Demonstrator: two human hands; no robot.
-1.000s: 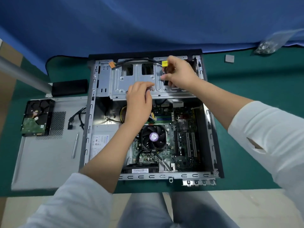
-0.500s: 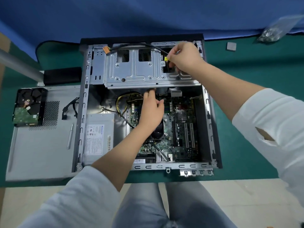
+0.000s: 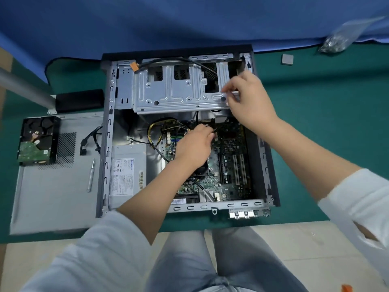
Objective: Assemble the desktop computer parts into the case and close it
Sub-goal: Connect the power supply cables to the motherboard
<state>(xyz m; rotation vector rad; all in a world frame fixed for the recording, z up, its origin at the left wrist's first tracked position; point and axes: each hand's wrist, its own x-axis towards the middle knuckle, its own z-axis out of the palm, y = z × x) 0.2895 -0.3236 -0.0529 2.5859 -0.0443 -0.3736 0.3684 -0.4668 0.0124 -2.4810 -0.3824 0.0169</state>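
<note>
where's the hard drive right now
In the head view, the hard drive lies outside the case, at the far left on the detached side panel, circuit board up beside the panel's vent mesh, with the screwdriver lying nearer the case.

White long sleeves (image 3: 88,256) pushed up forearms; light grey-blue jeans (image 3: 210,264); bare hands (image 3: 194,145).

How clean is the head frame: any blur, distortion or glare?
Head view: the right hand is motion-smeared at the fingertips, and the plastic bag at top right is blurred; wide-angle bending curves the case edges; lighting is soft and even, with no hard glare on the drive cage; the motherboard stays fairly sharp.
</note>
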